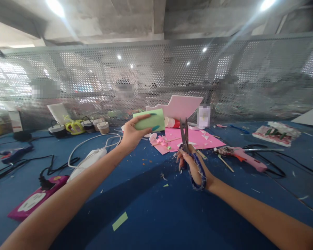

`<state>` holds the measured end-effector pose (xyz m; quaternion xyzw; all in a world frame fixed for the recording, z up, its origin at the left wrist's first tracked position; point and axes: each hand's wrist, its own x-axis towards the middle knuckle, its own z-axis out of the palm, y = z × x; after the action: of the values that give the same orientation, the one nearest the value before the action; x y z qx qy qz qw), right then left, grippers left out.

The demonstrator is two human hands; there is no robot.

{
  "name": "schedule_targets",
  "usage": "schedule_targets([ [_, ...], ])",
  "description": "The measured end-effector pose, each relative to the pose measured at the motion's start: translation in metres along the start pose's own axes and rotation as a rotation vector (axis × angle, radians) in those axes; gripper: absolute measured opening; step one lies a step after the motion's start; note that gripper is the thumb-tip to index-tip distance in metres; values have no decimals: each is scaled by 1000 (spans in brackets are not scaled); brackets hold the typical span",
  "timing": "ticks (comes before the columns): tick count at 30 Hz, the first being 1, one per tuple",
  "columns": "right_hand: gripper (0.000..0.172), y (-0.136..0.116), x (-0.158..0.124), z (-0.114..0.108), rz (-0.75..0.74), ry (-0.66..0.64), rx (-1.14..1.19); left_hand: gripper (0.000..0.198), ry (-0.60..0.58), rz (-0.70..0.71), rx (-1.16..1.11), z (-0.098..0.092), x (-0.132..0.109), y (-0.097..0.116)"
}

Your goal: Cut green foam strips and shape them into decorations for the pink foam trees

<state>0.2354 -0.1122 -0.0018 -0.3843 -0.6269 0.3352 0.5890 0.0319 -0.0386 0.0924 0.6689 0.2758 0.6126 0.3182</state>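
Observation:
Raised above the blue table, my left hand (135,131) pinches a light green piece of paper (151,119) between thumb and fingers. My right hand (194,165) grips a pair of scissors (185,135) by blue-wrapped handles, the dark blades pointing up and slightly parted. A gap separates the blades from the green paper. Behind the scissors lies a bright pink sheet (211,141) with white scraps on it. A small pink craft figure (161,140) rests at its left edge. One cut green strip (120,221) lies on the table close to me.
A pink glue gun (246,158) with a black cord lies at right. White foam board (182,107) and stacked paper cups (171,122) stand behind. A magenta power strip (39,198) and white cable (75,149) are at left. A perforated metal screen (99,73) closes off the back.

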Motion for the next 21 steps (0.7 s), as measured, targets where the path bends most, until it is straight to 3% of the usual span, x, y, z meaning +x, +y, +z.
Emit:
schedule_targets([
  [6,25,-10,-3,0,-13,-17,-61,59,17,42,138,-2,0,1],
  [12,26,-5,-2,0,4,-8,-70,64,-52,70,128,0,-1,0],
  [21,24,-13,-7,4,-24,-29,-54,67,-180,-2,-34,24,-21,29],
])
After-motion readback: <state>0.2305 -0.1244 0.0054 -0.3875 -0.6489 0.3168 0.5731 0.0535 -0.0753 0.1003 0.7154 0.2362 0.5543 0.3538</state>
